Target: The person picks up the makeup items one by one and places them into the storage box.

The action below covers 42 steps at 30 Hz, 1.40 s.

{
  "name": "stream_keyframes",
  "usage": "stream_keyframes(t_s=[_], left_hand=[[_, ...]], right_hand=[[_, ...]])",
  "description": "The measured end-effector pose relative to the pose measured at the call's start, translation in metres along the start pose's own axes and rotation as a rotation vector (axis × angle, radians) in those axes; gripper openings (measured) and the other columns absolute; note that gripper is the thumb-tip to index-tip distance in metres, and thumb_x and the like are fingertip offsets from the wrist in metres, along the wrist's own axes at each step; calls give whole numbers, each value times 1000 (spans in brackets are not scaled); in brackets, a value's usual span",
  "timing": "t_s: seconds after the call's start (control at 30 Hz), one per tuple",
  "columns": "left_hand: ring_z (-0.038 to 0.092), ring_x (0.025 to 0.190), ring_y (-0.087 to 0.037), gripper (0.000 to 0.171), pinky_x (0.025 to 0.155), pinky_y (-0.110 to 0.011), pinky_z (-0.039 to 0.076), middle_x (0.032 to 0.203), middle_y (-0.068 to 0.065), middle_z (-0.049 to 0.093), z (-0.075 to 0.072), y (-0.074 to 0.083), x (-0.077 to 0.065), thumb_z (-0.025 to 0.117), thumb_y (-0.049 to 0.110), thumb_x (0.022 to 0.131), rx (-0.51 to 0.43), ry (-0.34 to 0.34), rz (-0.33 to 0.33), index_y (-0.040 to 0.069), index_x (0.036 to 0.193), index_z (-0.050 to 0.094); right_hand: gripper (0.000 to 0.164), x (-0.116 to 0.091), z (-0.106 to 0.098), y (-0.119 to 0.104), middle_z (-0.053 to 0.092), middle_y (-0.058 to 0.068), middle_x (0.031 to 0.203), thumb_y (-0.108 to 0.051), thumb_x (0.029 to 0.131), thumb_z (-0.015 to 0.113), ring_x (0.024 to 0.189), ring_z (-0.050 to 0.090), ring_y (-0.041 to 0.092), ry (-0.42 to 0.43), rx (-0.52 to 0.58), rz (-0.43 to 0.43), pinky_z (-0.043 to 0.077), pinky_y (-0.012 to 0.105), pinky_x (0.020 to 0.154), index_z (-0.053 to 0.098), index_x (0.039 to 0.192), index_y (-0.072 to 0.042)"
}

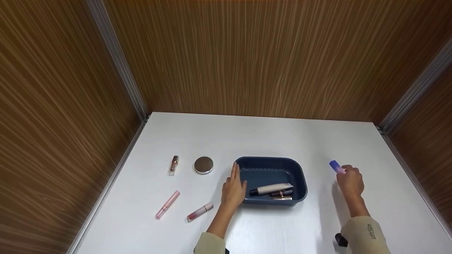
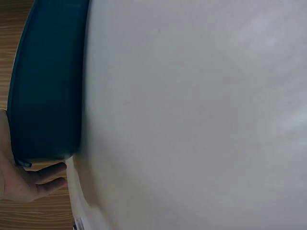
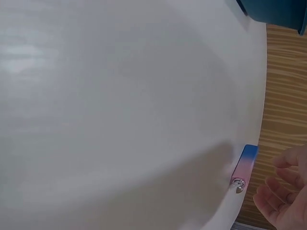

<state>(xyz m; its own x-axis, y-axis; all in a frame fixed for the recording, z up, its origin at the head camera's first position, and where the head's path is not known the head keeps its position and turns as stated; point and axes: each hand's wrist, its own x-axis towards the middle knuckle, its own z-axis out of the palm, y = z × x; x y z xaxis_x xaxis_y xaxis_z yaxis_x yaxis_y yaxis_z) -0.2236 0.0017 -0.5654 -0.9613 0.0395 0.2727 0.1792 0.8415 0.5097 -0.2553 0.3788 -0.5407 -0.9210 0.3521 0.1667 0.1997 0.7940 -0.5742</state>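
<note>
My left hand holds the left end of a dark blue plastic bin, its thumb over the rim and its fingers along the outer wall. Inside the bin are a cream cosmetic tube with a black cap and a few lipsticks, partly hidden by the tube. Over on the right, my right hand is beside a blue-to-pink lipstick lying on the table. In the right wrist view a gap shows between its loosely bent fingers and the lipstick.
Left of the bin lie a round compact, a clear-and-gold lipstick, a slim pink tube and a lip gloss. Wood-grain panels enclose the white table at the back and sides.
</note>
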Motion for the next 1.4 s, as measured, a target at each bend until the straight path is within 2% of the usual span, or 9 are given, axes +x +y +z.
stream_keyframes(t_s=[0.2, 0.6, 0.8, 1.07, 1.4], left_hand=[[57, 89, -28, 65, 72, -40, 46, 149, -7, 23, 0, 0, 0, 60, 23, 89, 2, -15, -6, -1, 142, 30], [57, 91, -28, 65, 73, -41, 46, 149, -5, 22, -1, 1, 1, 60, 23, 90, -1, -26, -18, 1, 142, 30], [56, 93, -28, 64, 76, -41, 45, 150, -4, 21, -1, 2, 1, 59, 23, 90, -17, -42, -26, 1, 143, 29], [56, 89, -28, 65, 73, -40, 45, 149, -6, 23, 0, 3, 1, 60, 23, 89, -12, -20, -16, 1, 142, 30], [56, 89, -27, 65, 72, -39, 46, 148, -7, 24, -2, 2, -1, 61, 23, 89, 12, 6, 9, 0, 141, 31]], right_hand=[[38, 1, 1, 8, 46, 37, 113, -5, 85, 49, 99, 46, 54, -75, -46, 6, 40, 58, 76, 47, 121, 10], [35, 6, 9, 19, 49, 37, 104, -4, 86, 51, 92, 49, 54, -54, -80, -32, 42, 57, 70, 48, 116, 14], [33, 4, 12, 23, 51, 34, 101, -4, 87, 49, 90, 51, 50, -29, -63, -6, 41, 56, 68, 49, 115, 13], [33, 4, 14, 23, 50, 34, 101, -3, 86, 48, 91, 50, 50, -27, -37, 32, 40, 55, 72, 48, 116, 12], [42, 3, 19, 19, 46, 33, 103, -12, 90, 50, 94, 46, 47, -101, -45, 115, 39, 55, 79, 42, 121, 15]])
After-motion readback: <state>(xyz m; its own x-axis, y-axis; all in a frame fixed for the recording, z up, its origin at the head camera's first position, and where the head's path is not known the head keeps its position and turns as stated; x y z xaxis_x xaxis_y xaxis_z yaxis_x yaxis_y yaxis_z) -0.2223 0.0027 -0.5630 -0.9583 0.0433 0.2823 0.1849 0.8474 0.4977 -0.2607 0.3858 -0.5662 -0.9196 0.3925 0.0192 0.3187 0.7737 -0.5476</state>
